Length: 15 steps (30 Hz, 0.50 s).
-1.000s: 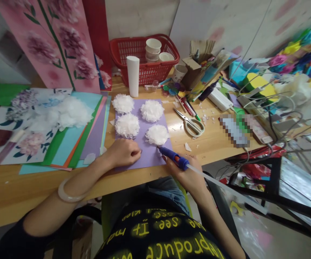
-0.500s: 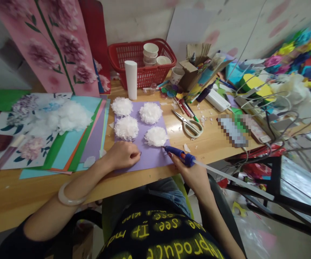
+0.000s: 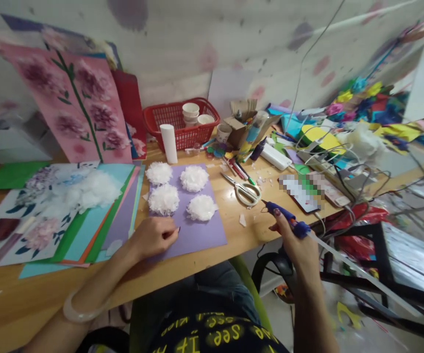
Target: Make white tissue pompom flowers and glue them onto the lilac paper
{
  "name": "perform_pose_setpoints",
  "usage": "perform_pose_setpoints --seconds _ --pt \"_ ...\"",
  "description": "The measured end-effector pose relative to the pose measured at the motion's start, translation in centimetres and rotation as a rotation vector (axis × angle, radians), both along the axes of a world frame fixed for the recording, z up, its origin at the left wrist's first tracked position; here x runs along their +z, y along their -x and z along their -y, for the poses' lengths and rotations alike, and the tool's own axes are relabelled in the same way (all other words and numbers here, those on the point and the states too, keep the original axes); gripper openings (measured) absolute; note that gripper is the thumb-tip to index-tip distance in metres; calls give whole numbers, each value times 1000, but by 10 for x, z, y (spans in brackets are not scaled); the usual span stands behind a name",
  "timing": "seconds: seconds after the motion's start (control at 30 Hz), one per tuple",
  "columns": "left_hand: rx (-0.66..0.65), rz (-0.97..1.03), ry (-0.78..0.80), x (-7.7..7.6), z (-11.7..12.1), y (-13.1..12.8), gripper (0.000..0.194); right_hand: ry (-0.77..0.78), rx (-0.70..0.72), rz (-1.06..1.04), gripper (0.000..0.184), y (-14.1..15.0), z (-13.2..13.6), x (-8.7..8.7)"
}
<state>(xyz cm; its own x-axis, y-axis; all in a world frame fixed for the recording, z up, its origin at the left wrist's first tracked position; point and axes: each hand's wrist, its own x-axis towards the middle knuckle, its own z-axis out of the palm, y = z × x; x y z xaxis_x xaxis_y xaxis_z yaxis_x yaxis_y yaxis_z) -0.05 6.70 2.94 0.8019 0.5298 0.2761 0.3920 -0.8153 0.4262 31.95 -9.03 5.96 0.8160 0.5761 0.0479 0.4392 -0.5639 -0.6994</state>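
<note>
Several white ruffled paper flowers sit on a purple sheet of paper on the table. At the sheet's lower left edge rests my left hand, its fingers curled in with nothing visible in them. My right hand grips a blue hot glue gun, and a long pale glue stick sticks out of its back. The gun's nozzle is over the table's front part, apart from the flowers and near the scissors. A white cardboard-like tube stands upright behind the sheet.
A red basket with paper cups stands at the back. Coloured paper sheets and white fluffy material lie left. On the right are a phone, cables, a power strip and a yellow disc. Pens lie behind the scissors.
My right hand has drawn the glue gun away from the nearest right flower, out to the right. My left hand keeps its place by the sheet. The camera's view has tilted up.
</note>
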Motion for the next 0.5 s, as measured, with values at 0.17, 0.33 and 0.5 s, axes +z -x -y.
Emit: perform_pose_setpoints --seconds 0.17,0.33,0.5 --pt "344 82 -7 18 26 9 36 68 -12 123 69 -50 -19 -11" --pt "755 87 -48 -2 48 21 22 129 -4 172 68 -69 -39 -17" --pt "859 -5 16 -23 52 30 26 204 -23 140 65 -65 -21 -14"
